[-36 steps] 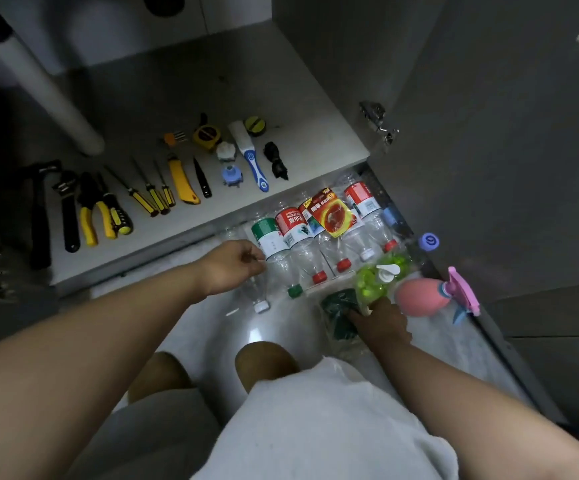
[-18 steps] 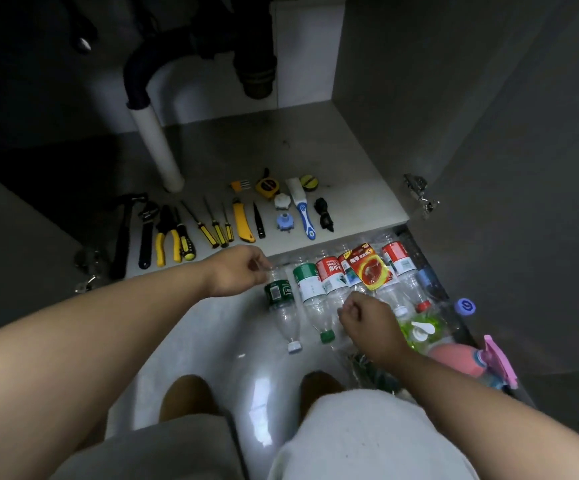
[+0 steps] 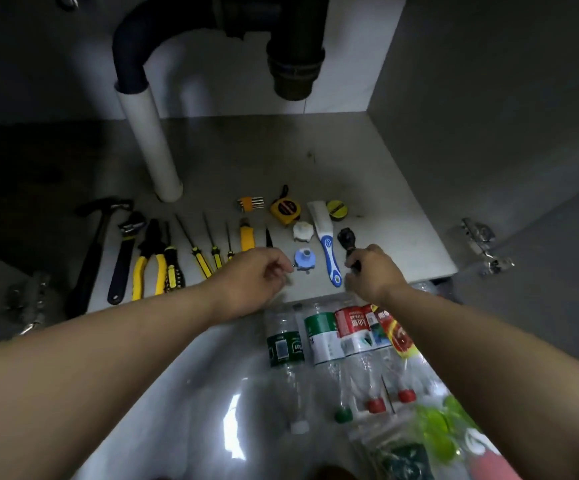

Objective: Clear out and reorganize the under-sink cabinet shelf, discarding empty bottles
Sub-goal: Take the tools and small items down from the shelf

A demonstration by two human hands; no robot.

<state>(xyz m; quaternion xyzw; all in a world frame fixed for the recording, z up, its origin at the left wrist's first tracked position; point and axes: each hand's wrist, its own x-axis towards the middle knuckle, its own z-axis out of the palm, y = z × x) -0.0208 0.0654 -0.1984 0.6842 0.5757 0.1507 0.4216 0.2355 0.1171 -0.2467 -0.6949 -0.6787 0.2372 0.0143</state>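
Several empty clear plastic bottles lie side by side on the glossy floor in front of the cabinet: one with a dark green label (image 3: 285,348), one with a green and white label (image 3: 322,341), one with a red label (image 3: 352,330). A red and orange packet (image 3: 397,336) lies on the rightmost ones. My left hand (image 3: 256,275) hovers over the front edge of the shelf (image 3: 281,161), fingers curled, holding nothing. My right hand (image 3: 372,271) reaches over the shelf edge and pinches the near end of a small black fitting (image 3: 346,236).
Tools lie in a row on the shelf: hammer (image 3: 90,251), wrench (image 3: 125,258), pliers (image 3: 149,258), screwdrivers (image 3: 198,252), tape measure (image 3: 285,211), blue-handled brush (image 3: 327,247), blue round part (image 3: 304,259). A white pipe (image 3: 149,143) and black drain (image 3: 295,57) stand behind. A green bag (image 3: 437,434) lies at lower right.
My view rose toward the cabinet interior. My right hand left the bag and bottles on the floor and moved up onto the shelf to the black fitting. My left hand came off the leftmost bottle.
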